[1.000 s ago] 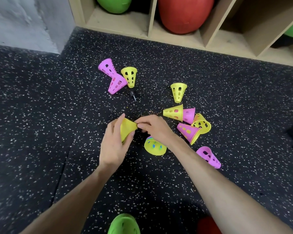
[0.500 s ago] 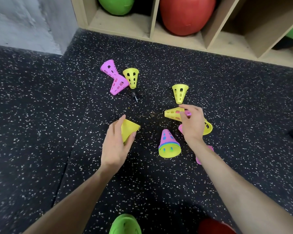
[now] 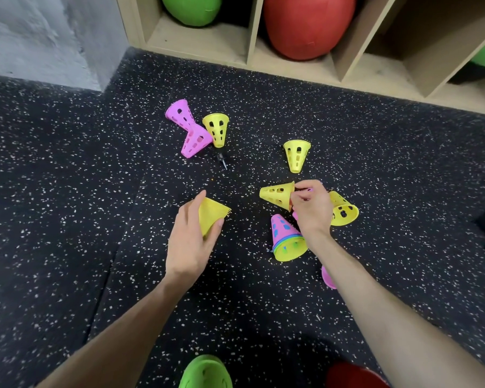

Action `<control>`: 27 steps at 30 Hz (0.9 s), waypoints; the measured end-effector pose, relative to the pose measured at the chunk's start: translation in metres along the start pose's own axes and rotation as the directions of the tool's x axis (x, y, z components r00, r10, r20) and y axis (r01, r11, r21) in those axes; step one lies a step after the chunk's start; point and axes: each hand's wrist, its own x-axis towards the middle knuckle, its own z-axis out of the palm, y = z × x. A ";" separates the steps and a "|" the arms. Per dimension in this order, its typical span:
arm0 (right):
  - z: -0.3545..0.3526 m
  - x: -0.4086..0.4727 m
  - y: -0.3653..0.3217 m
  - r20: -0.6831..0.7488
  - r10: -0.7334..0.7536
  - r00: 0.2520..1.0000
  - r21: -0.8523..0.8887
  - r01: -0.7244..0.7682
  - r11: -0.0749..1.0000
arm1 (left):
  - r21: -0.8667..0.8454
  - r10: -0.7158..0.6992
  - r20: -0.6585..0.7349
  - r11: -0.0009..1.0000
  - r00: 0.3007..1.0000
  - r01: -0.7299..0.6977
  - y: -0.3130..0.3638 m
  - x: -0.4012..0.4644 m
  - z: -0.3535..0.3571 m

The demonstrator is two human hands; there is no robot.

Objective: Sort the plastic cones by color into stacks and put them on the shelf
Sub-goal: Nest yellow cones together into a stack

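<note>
Your left hand [image 3: 189, 242] grips a stack of yellow cones [image 3: 210, 217], thumb and fingers curled round it, narrow end pointing toward your right hand. Your right hand [image 3: 311, 210] pinches the wide rim of a yellow cone on its side [image 3: 277, 193], fingers curled; a bit of pink shows under them, can't tell what exactly. Just below that hand's wrist: mixed stack [image 3: 287, 239], pink on top w/ yellow outermost at the base, tilted. Right of the hand, touching distance: another yellow cone [image 3: 342, 210] lying open-end toward you. Beyond the right hand, apart: a yellow cone tip-down [image 3: 296, 155]. Far beyond your left hand: two pink cones [image 3: 189, 131] tip to tip, w/ one more yellow perforated cone [image 3: 216, 128] beside them. A pink cone edge [image 3: 327, 278] peeks from under your right forearm. Wooden shelf [image 3: 251, 32] sits past everything, w/ a red ball [image 3: 308, 23] inside.
</note>
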 end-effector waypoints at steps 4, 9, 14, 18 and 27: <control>0.002 -0.003 -0.005 0.049 0.016 0.999 0.070 -0.019 0.997 | 0.001 0.000 0.002 1.000 1.000 0.000 -0.001 0.001 0.001; 0.009 -0.013 -0.009 0.137 -0.008 0.991 0.076 -0.002 0.997 | 0.015 0.006 0.001 1.000 1.000 -0.006 -0.003 0.000 0.002; 0.014 -0.020 -0.021 0.224 -0.089 0.970 0.145 0.057 0.988 | 0.052 0.026 0.005 0.998 1.000 -0.026 -0.004 0.001 0.004; 0.024 -0.029 -0.031 0.414 -0.130 0.901 0.255 0.022 0.967 | 0.072 0.065 0.013 0.995 0.998 -0.065 -0.006 0.000 0.005; 0.039 -0.035 -0.036 0.643 -0.237 0.728 0.119 0.211 0.970 | 0.113 0.099 0.049 0.988 0.994 -0.104 -0.007 -0.003 0.007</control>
